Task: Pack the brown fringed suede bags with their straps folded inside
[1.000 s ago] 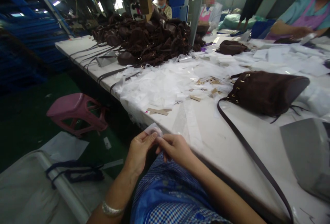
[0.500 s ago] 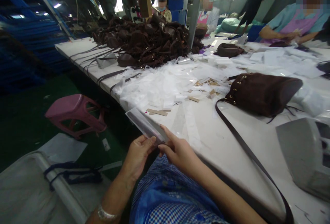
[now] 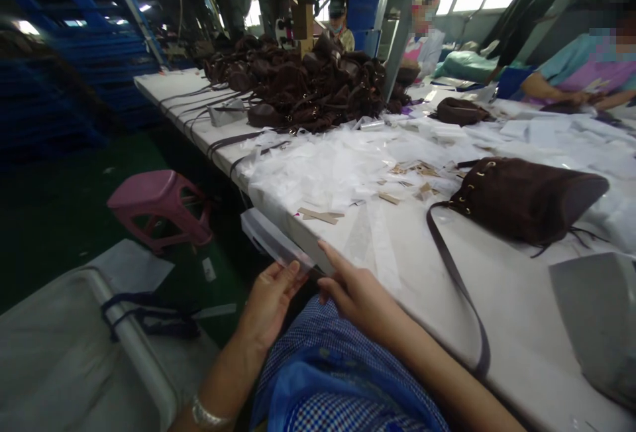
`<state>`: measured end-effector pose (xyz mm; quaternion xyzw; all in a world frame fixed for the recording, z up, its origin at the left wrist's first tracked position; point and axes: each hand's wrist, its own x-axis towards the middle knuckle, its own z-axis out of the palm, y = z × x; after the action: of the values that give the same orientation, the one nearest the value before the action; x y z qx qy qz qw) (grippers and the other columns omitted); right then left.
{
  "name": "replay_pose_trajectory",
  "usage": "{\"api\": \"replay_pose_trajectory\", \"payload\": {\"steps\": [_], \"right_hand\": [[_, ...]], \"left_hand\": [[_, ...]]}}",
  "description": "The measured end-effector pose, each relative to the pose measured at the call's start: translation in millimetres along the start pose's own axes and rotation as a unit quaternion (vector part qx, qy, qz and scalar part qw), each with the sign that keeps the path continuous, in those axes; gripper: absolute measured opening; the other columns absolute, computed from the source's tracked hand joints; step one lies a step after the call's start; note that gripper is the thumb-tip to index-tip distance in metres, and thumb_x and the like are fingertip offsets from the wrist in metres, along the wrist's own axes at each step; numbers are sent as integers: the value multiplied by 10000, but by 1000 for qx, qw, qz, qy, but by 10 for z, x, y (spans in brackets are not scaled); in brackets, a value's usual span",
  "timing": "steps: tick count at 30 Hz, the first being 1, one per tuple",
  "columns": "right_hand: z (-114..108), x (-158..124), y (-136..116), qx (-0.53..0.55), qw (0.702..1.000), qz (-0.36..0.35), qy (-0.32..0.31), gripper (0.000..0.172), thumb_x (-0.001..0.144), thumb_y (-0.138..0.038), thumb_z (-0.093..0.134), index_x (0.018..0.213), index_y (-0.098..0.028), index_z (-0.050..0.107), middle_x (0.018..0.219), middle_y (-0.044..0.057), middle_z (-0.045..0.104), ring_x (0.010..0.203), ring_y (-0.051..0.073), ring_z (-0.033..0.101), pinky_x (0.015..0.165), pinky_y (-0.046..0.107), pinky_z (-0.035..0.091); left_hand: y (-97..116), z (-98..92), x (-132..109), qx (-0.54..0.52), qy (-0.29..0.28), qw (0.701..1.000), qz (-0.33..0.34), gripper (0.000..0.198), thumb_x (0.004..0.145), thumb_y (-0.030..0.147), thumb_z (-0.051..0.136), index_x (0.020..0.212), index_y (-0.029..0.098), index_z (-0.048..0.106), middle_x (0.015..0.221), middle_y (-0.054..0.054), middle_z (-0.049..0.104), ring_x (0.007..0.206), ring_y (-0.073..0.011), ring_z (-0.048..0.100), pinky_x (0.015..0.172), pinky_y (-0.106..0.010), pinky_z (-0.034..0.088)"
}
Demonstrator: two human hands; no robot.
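Observation:
A long, flat strip in clear plastic (image 3: 278,241), perhaps a narrow plastic bag, slants out past the table edge. My left hand (image 3: 275,293) pinches its near end between thumb and fingers. Close to that same end is my right hand (image 3: 360,296), index finger and thumb stretched out and apart; whether a fingertip touches the strip I cannot tell. On the table to the right lies a dark brown drawstring bag (image 3: 527,197) with metal eyelets, its strap (image 3: 462,286) trailing toward me.
White table (image 3: 447,352) bears a heap of clear plastic wrappers (image 3: 318,170), brown card strips (image 3: 320,215) and piled brown bags (image 3: 298,84). A grey machine (image 3: 596,313) sits right. A pink stool (image 3: 159,203) and white-railed cart (image 3: 134,332) stand left. Co-workers sit across the table.
My right hand has drawn slightly to the right, away from the strip, and its fingers have spread. My left hand keeps its pinch. The whole view has shifted a little.

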<state>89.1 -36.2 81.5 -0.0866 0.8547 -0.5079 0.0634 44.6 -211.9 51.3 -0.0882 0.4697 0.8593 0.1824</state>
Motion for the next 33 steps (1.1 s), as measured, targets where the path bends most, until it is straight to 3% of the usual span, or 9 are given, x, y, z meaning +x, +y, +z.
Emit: {"api": "replay_pose_trajectory", "payload": {"steps": [3,6,9,12,14,17,20,26,33], "right_hand": [[-3,174,-102,-14,1000,-6,-11,604,939,-223,504,1513,-188,318,778,19,725,657,167,650,685,295,497],[-51,200,-129,-31,998,1,-51,310,961,-248,470,1218,-175,629,778,29,719,578,130,612,614,255,471],[-138,142,-148,-70,995,22,-72,247,961,-235,466,874,-159,684,754,32,710,560,108,589,577,227,443],[-230,98,-245,-69,990,30,-122,222,963,-231,470,895,-157,668,766,22,712,527,88,564,563,211,438],[-287,86,-323,-51,983,11,-175,216,967,-247,471,950,-157,666,784,18,714,517,82,557,558,207,442],[-401,34,-339,-22,971,1,-240,203,944,-242,511,1056,-161,659,831,21,719,591,97,609,596,209,466],[-587,-131,-188,-34,969,36,-242,245,863,-175,595,1102,-173,651,838,15,720,696,128,658,652,219,483],[-1012,-480,-11,-142,974,62,-166,179,899,-268,582,942,-171,726,829,28,722,765,154,637,711,242,448],[-1127,-230,-613,-194,956,-4,-219,232,924,-263,545,874,-162,748,702,5,689,569,99,540,565,216,378]], "left_hand": [[-187,132,-129,14,-36,999,4,288,754,308,795,977,138,731,927,-61,747,772,-125,677,748,-226,540],[-172,-36,-177,138,-63,988,23,312,789,396,747,978,148,731,930,-75,748,808,-169,685,766,-265,539],[51,-298,-185,371,-64,925,59,367,837,496,653,942,154,736,830,-83,742,748,-207,683,711,-303,539],[332,-350,-141,515,-44,828,219,375,893,486,571,1122,213,690,1058,-89,726,991,-240,656,898,-342,493],[452,-255,-73,551,-158,780,251,375,906,459,557,1189,236,663,1196,-79,680,1134,-243,590,994,-341,432],[522,-128,44,563,-344,744,107,365,929,476,507,958,183,723,892,-50,717,847,-195,643,772,-265,485],[597,-212,144,580,-336,742,32,419,915,512,515,799,156,704,692,-16,653,656,-151,586,600,-220,421],[827,-505,196,610,-289,738,-13,409,877,536,554,863,170,736,747,-29,693,706,-176,612,623,-222,433],[797,177,-83,559,-342,756,5,403,885,520,548,848,187,771,816,-54,745,785,-215,653,707,-253,480]]}}
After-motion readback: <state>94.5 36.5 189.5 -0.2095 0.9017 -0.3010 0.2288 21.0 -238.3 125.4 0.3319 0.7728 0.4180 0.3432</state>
